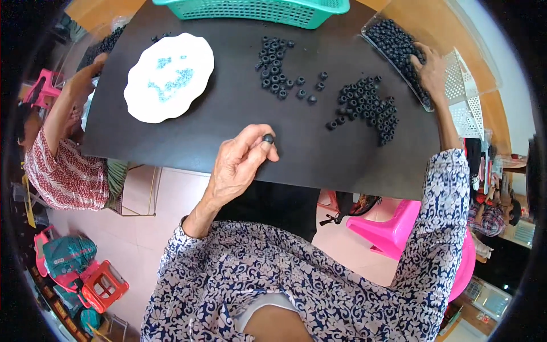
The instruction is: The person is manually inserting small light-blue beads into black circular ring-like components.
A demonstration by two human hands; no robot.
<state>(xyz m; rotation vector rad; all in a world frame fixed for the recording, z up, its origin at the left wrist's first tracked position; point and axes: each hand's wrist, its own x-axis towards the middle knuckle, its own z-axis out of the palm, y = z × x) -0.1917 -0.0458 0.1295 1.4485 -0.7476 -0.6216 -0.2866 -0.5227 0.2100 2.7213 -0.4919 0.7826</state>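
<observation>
Over the near edge of the table (228,142), my left hand (236,165) is closed, pinching one small black bead-like round piece (268,138) between thumb and fingers. My right hand (431,71) reaches to the far right, into a clear tray (426,106) full of similar black pieces (393,43). Its thumb and fingers are apart and touch the pieces; whether one lies between the fingertips is hard to see. Two loose groups of black hollow pieces lie on the dark tabletop, one in the middle (274,68) and one (370,105) nearer the tray.
A white scalloped plate (137,85) with tiny blue bits is at the left. A green basket (250,10) stands at the far edge. White perforated basket (464,85) is beyond my right arm. Another person's arm (62,111) reaches in at left. Pink stool (393,231) stands below.
</observation>
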